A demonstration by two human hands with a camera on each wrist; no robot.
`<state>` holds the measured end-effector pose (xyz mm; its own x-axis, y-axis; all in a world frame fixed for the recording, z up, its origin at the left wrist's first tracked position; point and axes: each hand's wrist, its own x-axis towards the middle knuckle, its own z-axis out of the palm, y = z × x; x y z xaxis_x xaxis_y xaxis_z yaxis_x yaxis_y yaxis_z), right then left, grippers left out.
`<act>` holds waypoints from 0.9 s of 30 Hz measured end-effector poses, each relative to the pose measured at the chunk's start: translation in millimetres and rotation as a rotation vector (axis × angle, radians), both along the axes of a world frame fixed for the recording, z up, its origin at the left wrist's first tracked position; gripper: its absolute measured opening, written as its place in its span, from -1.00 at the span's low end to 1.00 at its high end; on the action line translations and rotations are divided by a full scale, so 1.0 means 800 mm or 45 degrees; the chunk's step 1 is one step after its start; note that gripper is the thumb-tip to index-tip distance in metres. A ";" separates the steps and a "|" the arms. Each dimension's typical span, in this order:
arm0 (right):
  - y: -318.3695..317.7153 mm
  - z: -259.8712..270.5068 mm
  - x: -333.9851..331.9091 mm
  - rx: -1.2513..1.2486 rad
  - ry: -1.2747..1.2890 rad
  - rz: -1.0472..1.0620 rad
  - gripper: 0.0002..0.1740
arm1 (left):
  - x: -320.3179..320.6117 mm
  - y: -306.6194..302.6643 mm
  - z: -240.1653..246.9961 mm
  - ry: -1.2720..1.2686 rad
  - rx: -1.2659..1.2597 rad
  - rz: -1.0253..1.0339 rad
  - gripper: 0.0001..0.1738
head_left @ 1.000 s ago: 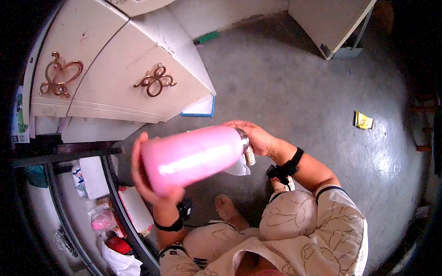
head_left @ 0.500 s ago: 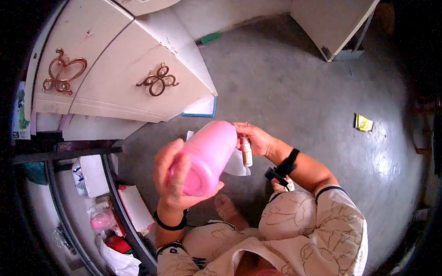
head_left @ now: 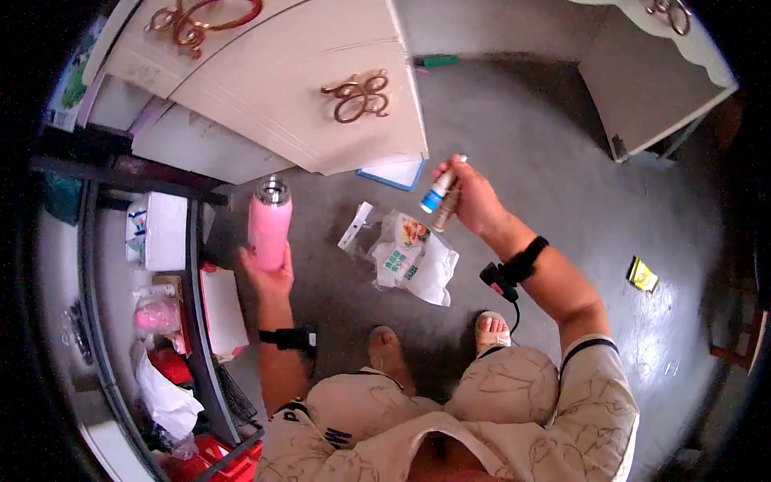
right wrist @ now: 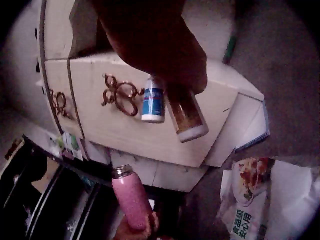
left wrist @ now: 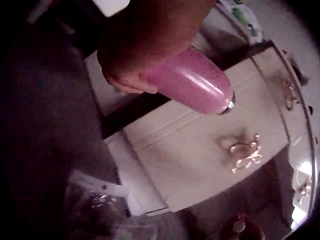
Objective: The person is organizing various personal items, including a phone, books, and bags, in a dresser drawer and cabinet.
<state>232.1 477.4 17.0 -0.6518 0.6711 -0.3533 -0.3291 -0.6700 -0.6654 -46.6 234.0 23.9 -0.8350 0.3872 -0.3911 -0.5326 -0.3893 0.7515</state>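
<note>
My left hand (head_left: pixel 271 277) grips the lower part of a pink thermos flask (head_left: pixel 271 233), its uncapped steel mouth facing up. The flask (left wrist: pixel 195 82) crosses the middle of the left wrist view. Two small bottles are held in the fingers of my right hand (head_left: pixel 479 201), side by side and slanting down. One is a white bottle with a blue label (right wrist: pixel 153 104). The other, with a brown label (right wrist: pixel 186 116), ends in a pale base. Their upper ends are hidden by the hand. The hands are well apart, with the flask at the left.
A printed plastic bag (head_left: pixel 418 261) lies on the grey floor between the hands. Behind stands a cream cabinet (head_left: pixel 281 88) with curled metal handles. At the left a dark-framed shelf (head_left: pixel 193 321) holds boxes and bags. A yellow packet (head_left: pixel 642 275) lies on the floor at right.
The tilted flask has swung upright and left, away from my right hand. My right hand has moved up and right, and a blue-labelled bottle now shows beside the brown-labelled one. The head view has shifted.
</note>
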 end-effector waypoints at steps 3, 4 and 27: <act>-0.015 0.007 -0.065 0.155 -0.034 0.133 -0.63 | -0.017 -0.057 -0.099 -0.284 0.079 0.079 -0.36; -0.022 0.007 -0.088 0.248 -0.069 0.191 -0.61 | -0.015 -0.065 -0.106 -0.427 0.162 0.047 -0.35; -0.085 0.039 -0.076 1.483 0.062 0.501 -0.07 | 0.079 0.031 -0.072 -0.342 0.059 -1.088 -0.21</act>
<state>171.2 409.3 48.2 -0.8766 0.3242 0.3555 -0.2803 0.2563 -0.9251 16.8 258.6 -33.4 -0.1375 0.8548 -0.5004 -0.8101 0.1937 0.5534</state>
